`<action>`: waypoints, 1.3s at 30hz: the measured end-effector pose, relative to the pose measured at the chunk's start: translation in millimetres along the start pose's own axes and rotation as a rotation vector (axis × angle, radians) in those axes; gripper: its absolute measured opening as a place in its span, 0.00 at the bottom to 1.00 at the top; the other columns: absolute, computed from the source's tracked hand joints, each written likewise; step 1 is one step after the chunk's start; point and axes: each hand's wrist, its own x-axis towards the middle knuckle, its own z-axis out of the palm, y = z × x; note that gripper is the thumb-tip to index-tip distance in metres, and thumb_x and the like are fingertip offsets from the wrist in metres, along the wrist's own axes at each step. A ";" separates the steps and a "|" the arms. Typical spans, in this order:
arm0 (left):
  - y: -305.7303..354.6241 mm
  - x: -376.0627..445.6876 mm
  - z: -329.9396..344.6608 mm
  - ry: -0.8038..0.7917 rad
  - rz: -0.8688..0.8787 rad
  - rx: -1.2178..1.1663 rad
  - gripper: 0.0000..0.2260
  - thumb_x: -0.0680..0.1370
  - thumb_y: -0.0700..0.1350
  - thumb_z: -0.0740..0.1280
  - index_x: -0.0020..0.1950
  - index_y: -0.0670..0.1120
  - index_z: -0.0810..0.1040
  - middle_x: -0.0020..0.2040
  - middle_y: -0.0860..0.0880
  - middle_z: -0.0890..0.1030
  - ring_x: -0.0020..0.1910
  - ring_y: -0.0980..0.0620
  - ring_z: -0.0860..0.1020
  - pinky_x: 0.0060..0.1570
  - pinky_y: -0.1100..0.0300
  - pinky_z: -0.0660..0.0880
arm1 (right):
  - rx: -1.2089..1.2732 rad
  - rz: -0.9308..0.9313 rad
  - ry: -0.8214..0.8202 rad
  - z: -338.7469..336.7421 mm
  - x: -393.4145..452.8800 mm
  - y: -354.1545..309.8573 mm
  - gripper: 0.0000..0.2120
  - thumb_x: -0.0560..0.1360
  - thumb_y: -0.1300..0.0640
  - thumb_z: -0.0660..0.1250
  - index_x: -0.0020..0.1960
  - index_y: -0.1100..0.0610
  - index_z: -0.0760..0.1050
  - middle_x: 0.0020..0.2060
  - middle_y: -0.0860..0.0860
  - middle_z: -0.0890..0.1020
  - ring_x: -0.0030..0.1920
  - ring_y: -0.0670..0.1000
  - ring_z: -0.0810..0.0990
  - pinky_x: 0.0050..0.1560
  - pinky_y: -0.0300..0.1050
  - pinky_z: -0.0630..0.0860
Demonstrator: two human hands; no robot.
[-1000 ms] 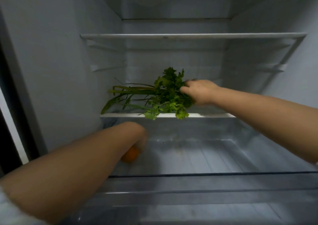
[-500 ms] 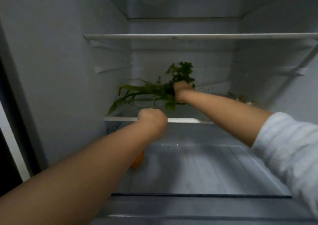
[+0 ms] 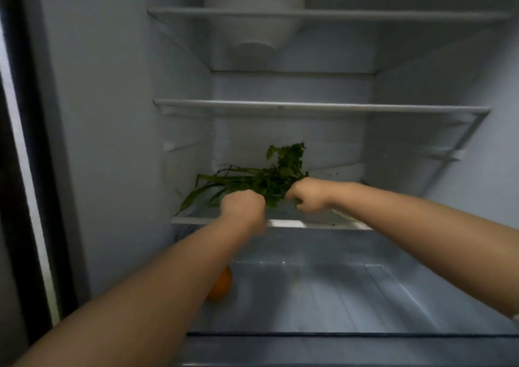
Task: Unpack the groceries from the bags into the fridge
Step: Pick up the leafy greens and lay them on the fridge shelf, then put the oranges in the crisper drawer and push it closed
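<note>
Bowl (image 3: pixel 254 15): white, ribbed wall, standing upright on the top shelf (image 3: pixel 393 15), toward that shelf's left end, seen from below through the glass.
Middle shelf (image 3: pixel 365 109): clear glass, white front trim.
Dark frame (image 3: pixel 25 170): vertical strip beside the left wall, at the picture's left edge.

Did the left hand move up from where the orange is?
Yes. The left hand rose from low beside the orange to the front edge of the lowest shelf, reaching the herbs.
</note>
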 end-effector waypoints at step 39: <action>-205.8 -606.8 4.0 0.321 -0.207 0.271 0.10 0.73 0.43 0.59 0.46 0.42 0.78 0.47 0.43 0.81 0.48 0.42 0.78 0.48 0.52 0.73 | 0.404 -0.065 0.792 61.7 -358.0 -468.3 0.14 0.65 0.57 0.56 0.31 0.66 0.75 0.30 0.63 0.79 0.29 0.62 0.79 0.26 0.46 0.74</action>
